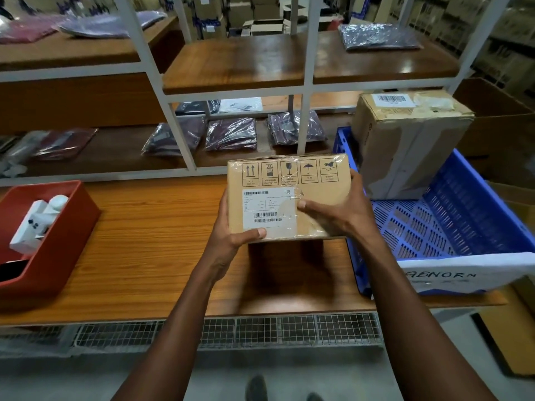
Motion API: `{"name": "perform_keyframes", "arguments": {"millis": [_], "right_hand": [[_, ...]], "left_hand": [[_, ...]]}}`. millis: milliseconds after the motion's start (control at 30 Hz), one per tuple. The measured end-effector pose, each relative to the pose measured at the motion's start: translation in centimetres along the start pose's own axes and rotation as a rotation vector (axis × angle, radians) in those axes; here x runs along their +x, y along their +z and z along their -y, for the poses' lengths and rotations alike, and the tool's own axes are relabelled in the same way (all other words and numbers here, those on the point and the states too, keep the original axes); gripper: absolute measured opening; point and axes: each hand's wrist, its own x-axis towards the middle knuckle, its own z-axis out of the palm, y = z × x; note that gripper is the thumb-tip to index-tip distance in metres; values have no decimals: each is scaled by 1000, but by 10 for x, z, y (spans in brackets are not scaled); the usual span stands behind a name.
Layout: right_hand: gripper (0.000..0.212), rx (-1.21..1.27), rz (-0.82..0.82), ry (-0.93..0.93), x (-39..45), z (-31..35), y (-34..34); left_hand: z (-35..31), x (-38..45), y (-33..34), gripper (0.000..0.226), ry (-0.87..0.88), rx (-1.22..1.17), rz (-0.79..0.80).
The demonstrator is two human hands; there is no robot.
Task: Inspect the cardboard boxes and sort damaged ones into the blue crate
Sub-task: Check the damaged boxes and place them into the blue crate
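I hold a small taped cardboard box (312,195) above the wooden table, its white shipping label and handling symbols facing me. My left hand (231,230) grips its lower left corner, thumb on the front face. My right hand (338,209) clasps its right side, fingers across the front. To the right sits the blue crate (451,227) with a white paper sign on its near rim. A larger, crumpled cardboard box (405,140) stands upright inside the crate's far end.
A red bin (66,235) with white items sits at the table's left (144,241). Behind the table, white-framed shelves (307,82) hold bagged garments (231,133). Brown cartons (503,134) stand right of the crate. A wire grid runs under the table's front edge.
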Motion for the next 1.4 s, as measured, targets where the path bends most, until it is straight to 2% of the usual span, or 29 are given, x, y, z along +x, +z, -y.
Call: {"name": "perform_keyframes", "arguments": {"millis": [167, 267, 367, 467, 500, 600, 633, 700, 800, 867, 933, 1000, 1033, 1167, 1267, 1400], "right_hand": [[125, -61, -48, -31, -2, -2, 3], [119, -30, -64, -37, -5, -3, 4], [107, 23, -74, -79, -8, -4, 5], [91, 104, -30, -86, -11, -12, 0], [95, 141, 13, -96, -13, -17, -5], [124, 226, 222, -134, -24, -28, -15], [131, 215, 243, -159, -27, -30, -16], [137, 184, 191, -174, -25, -35, -14], [125, 167, 56, -158, -16, -38, -13], [108, 195, -32, -125, -10, -40, -14], [99, 197, -115, -93, -6, -39, -13], [104, 141, -165, -79, -2, -37, -8], [106, 113, -173, -84, 0, -35, -5], [106, 71, -140, -97, 3, -31, 5], [103, 118, -61, -109, -6, -36, 4], [110, 82, -4, -11, -18, -54, 18]], "left_hand": [[-18, 8, 11, 122, -43, 152, -198], [-23, 17, 24, 121, -37, 270, -302], [-21, 20, 29, 113, -40, 275, -364], [-23, 20, 28, 94, -34, 232, -358], [-25, 21, 26, 89, -34, 215, -347], [-28, 27, 20, 75, -42, 145, -288], [-30, 30, 18, 72, -52, 133, -265], [-36, 36, 15, 67, -85, 90, -231], [-43, 36, 9, 67, -137, -41, -101], [-37, 31, 2, 83, -98, -42, 51], [-22, 25, -2, 109, -63, 34, 107], [-4, 23, 1, 125, -32, 127, 50], [3, 23, 4, 127, -17, 158, -15], [20, 24, 13, 103, 44, 171, -265], [24, 27, 12, 100, 39, 177, -254], [23, 29, 14, 94, 52, 156, -246]]}}
